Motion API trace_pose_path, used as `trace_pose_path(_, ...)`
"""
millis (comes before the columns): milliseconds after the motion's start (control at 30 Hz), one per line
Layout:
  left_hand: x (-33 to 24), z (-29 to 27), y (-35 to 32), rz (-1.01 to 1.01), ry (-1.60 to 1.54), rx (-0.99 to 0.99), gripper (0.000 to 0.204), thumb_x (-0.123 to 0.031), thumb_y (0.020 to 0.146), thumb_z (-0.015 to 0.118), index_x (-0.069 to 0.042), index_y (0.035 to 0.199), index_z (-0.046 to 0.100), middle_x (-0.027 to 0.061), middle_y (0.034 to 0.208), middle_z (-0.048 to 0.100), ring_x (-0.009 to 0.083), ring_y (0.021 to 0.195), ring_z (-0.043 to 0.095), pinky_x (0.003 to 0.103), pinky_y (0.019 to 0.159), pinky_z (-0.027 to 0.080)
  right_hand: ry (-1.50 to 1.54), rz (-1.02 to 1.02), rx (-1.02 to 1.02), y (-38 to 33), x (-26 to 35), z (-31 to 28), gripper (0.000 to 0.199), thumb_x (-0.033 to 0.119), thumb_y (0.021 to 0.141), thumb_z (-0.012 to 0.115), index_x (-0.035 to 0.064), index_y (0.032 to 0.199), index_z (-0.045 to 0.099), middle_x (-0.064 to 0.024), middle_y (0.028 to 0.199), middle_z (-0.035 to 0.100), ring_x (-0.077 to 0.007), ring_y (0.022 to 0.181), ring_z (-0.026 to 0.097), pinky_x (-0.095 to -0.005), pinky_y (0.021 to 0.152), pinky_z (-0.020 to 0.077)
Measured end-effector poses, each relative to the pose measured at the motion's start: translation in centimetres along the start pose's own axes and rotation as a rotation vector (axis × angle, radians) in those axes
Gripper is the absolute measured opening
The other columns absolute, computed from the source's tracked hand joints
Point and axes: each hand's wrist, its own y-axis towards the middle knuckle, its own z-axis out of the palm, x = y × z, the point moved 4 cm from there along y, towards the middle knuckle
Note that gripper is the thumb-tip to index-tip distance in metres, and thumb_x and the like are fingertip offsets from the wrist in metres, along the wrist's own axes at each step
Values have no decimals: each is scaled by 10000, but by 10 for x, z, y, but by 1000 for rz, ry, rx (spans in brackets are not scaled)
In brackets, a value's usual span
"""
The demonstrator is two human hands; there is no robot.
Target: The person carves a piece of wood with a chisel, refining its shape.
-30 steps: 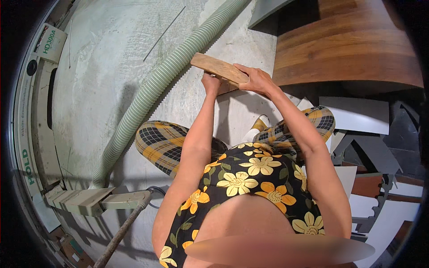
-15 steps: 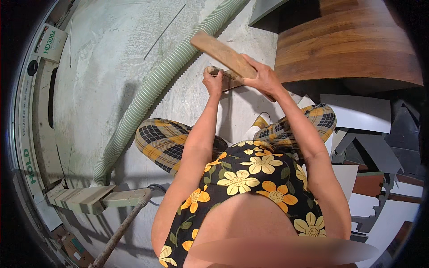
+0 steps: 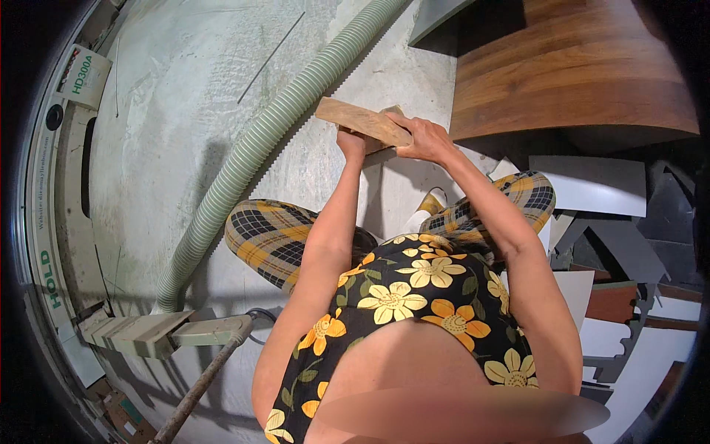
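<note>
One wooden block (image 3: 355,118) lies slantwise above the floor, beyond your plaid-covered knees (image 3: 270,240); your right hand (image 3: 427,140) grasps its right end, thumb on the near side. Beneath it a darker brown piece (image 3: 375,145) shows in part; contact between the two cannot be told. Your left hand (image 3: 350,142) is curled under the block's left part, fingertips hidden, so its hold cannot be confirmed. Progress, as judged: work is midway, block taken up and not yet set down; no join or finished face is visible, so how much remains is unclear. Edges: the block's left end overlaps the ribbed hose (image 3: 288,115) in view, height between them uncertain. To your right, the wood-grain panel (image 3: 569,81) limits outward swing, with pale sheet offcuts (image 3: 592,185) below it. More room lies past the hose, over bare floor (image 3: 170,133) near the thin rod (image 3: 271,57).
</note>
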Motion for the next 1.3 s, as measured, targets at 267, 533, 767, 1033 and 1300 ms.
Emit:
trace_pose_path(267,10,-20,14,37,-14,78,387,-74,758,700,-8,1124,595,72,911,660,134,744,632,283,628,534,323,-15,-220,-16,-18,-28,751,297,646,677,226,1370,492,-223,1017,659,-382,943,634,-429,821,497)
trace_pose_path(533,-22,-7,-12,-53,96,19,360,-199,724,762,-20,1002,619,131,897,688,246,830,673,353,784,519,348,68,-231,-37,-19,-37,785,255,658,670,219,1412,456,-194,1177,635,-307,1034,639,-358,890,480)
trace_pose_path(767,-22,5,-30,14,161,-48,382,-120,735,741,-2,1069,597,149,972,683,271,897,668,358,813,510,312,83,-69,-30,-41,26,791,281,639,674,243,1400,465,-197,1093,657,-338,987,645,-389,847,503)
trace_pose_path(1033,-21,-2,-35,86,51,-83,327,-95,781,683,-12,1084,592,132,993,686,251,929,658,345,838,496,250,32,-59,-27,-11,17,779,311,630,682,224,1378,483,-221,1038,664,-381,948,641,-427,827,512)
trace_pose_path(1300,-3,-25,-11,-12,69,-150,259,-49,792,709,-5,996,555,92,873,669,190,742,678,294,632,553,535,193,-362,-4,-55,38,774,347,672,703,99,1368,469,-213,1158,634,-339,1081,612,-384,890,490)
